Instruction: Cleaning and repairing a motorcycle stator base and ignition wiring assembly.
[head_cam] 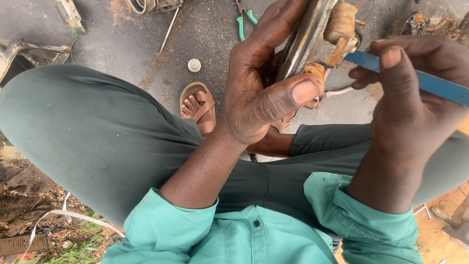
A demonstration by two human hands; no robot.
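From the head camera I look straight down over my lap. My left hand (pixel 259 93) is wrapped around a curved metal part (pixel 305 41) that rises toward the top of the frame; the fingers (pixel 273 24) are clenched on its far side and my thumb (pixel 288 95) lies flat across the near side, its tip touching the orange-brown winding (pixel 316 71) at the part's lower end. A second winding, tan in colour (pixel 340 22), sits a little higher on the same part.

My right hand (pixel 415 112) is closed on a flat blue blade (pixel 430 83). The forefinger (pixel 395 73) presses along its top and the other fingers curl beneath, so the grip is firm. The blade's free end points left and touches the part just beside the tan winding. The blade's other end runs out of the frame at the right.

Both hands hold these things above my knees, in front of dark green trousers (pixel 97 137) and teal sleeves (pixel 185 215).

Below them is a rough concrete floor (pixel 117 44). On it I see my foot in a brown sandal (pixel 198 105), a small round metal disc (pixel 194 65) near the toes, and green-handled pliers (pixel 244 22) further off at the top. A metal casing (pixel 22 54) lies at the left edge.
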